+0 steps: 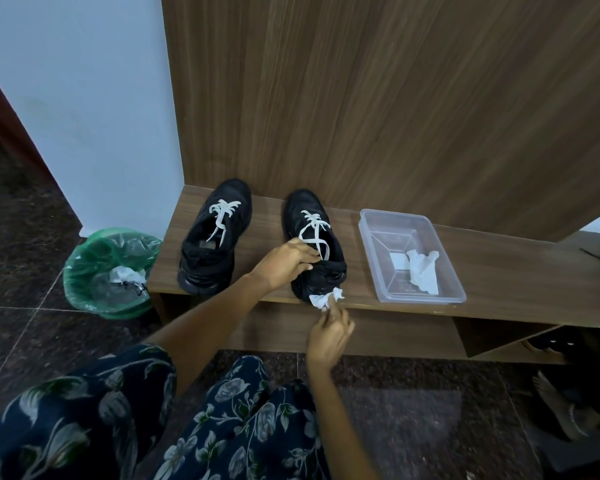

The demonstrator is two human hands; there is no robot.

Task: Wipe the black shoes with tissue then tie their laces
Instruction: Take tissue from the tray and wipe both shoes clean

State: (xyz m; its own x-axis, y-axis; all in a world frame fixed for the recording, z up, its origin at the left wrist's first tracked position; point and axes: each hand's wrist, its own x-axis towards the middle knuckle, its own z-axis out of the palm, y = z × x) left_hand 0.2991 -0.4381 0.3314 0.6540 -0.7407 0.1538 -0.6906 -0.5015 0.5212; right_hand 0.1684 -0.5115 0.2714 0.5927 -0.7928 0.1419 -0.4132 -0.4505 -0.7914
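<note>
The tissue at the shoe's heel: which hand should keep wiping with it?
The right hand. It already pinches the tissue against the heel of the right shoe, while the left hand grips that shoe's collar to steady it.

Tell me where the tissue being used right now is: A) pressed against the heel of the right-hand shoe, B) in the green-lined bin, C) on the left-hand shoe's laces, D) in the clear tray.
A: the right hand pinches the crumpled tissue against the heel of the right-hand shoe, which the left hand steadies.
</note>
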